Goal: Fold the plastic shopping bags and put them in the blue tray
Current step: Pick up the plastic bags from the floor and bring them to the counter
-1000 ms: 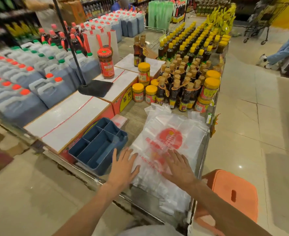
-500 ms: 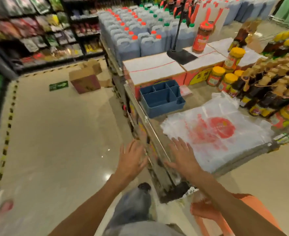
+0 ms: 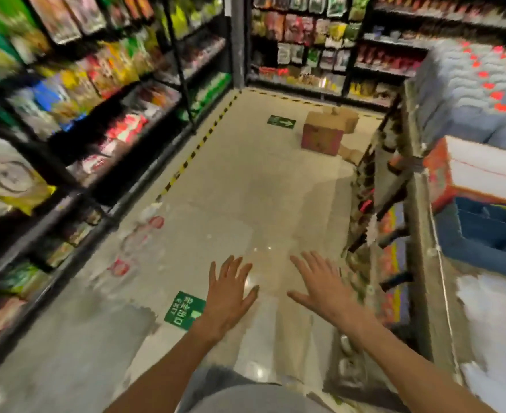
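Observation:
My left hand [image 3: 226,296] and my right hand [image 3: 324,289] hover over the aisle floor with fingers spread, holding nothing. The blue tray [image 3: 484,234] sits on the display table at the right edge. Just below it, the white plastic shopping bags [image 3: 496,329] lie flat on that table, partly cut off by the frame. More clear plastic bags with red print [image 3: 140,242] lie on the floor to the left of my hands. The view is blurred.
Stocked shelves [image 3: 76,114] line the left side of the aisle. A cardboard box [image 3: 324,132] stands on the floor farther ahead. The display table's metal edge [image 3: 424,234] and lower racks run along the right. Jugs with red caps [image 3: 478,81] are stacked at the back right.
My view has swung left, away from the table toward the aisle. Both hands have come off the bags on the table and now hang spread over the floor.

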